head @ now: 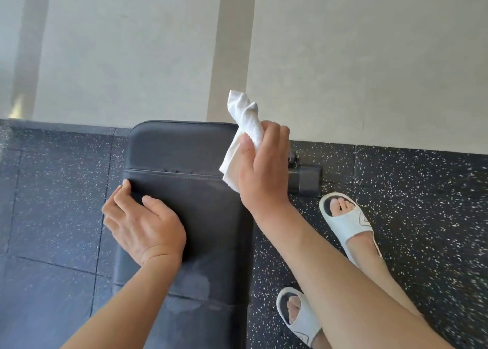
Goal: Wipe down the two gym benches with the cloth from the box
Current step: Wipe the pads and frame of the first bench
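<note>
No readable brand or writing anywhere; only a thin dark line pattern on the white slippers (351,223). White cloth (244,134), crumpled and twisted, pinched in the right hand (264,169) above the right edge of the bench (184,150). Dark padded bench with a stitched seam across, its far end close to the pale wall (132,45), faint smears near the bottom. Left hand (142,223) resting on the left edge of the bench, fingers loosely curled, holding nothing. Black speckled floor (409,203) all around.
</note>
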The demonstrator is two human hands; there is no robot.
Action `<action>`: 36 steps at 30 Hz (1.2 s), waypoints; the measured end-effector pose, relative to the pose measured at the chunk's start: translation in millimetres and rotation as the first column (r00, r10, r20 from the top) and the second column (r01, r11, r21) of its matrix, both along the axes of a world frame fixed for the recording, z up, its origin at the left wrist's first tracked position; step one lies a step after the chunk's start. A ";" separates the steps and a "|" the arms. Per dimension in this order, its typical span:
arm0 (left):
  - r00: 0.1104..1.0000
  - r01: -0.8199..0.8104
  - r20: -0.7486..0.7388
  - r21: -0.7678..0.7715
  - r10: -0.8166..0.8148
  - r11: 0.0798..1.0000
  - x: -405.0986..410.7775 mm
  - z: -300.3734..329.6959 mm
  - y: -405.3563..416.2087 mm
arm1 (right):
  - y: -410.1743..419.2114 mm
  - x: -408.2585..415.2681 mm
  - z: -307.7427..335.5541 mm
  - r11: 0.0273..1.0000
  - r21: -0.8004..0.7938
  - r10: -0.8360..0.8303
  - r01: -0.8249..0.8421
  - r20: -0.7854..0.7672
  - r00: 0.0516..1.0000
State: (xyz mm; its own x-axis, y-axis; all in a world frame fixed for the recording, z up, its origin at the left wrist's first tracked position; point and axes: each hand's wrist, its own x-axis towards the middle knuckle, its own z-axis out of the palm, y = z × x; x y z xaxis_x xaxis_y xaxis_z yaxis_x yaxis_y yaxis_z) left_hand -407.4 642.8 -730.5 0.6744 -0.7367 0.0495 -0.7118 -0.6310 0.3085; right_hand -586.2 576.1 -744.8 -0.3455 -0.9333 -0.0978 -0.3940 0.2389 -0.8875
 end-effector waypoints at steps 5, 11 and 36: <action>0.999 -0.014 -0.030 -0.002 0.013 1.000 -5.3 8.5 0.6 | 71.3 0.9 4.2 0.964 -0.114 0.213 -0.241 -0.212 0.954; 0.998 -0.004 -0.071 -0.021 0.002 1.000 -2.2 7.4 2.6 | 59.9 -15.6 16.4 0.760 -0.030 0.487 -0.650 -0.636 0.599; 0.986 -0.131 -0.088 0.132 0.143 0.983 47.0 19.2 196.7 | 87.4 54.4 28.1 -0.174 -0.019 0.648 -0.985 -0.755 -0.100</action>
State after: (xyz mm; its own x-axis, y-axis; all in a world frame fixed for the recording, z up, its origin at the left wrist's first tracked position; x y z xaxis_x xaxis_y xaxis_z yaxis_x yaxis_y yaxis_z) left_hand -360.5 839.5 -711.3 0.7662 -0.6335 -0.1078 -0.5868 -0.7582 0.2843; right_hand -531.8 663.5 -716.7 0.9675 -0.1341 0.2145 -0.0683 -0.9549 -0.2891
